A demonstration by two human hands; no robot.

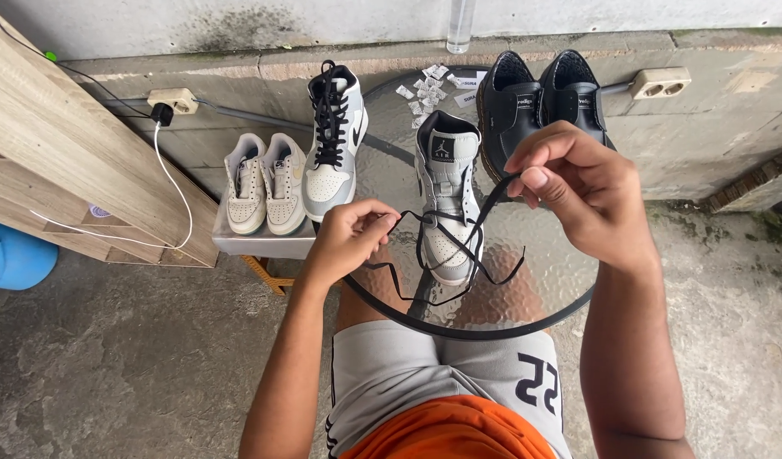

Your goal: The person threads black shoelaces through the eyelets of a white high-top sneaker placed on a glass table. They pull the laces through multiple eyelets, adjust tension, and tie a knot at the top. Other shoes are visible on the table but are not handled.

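Grey-and-white high-top sneaker [446, 200] is stood on the round glass tabletop [561, 272], between both hands, its toe partly hidden by loops of black lace [459, 246]. Beyond it, black leather shoes [540, 98] are partly covered by the right hand [578, 191]. Small white paper tags [433, 85], too small to make out, are scattered behind. The lace is pinched closed in the right grip; its other end is pinched by the left hand [348, 242].

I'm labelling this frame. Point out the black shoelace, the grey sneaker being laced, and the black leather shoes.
black shoelace [491, 201], head view, strand below right hand
grey sneaker [447, 204], head view, tongue
black leather shoes [508, 119], head view, left shoe's upper
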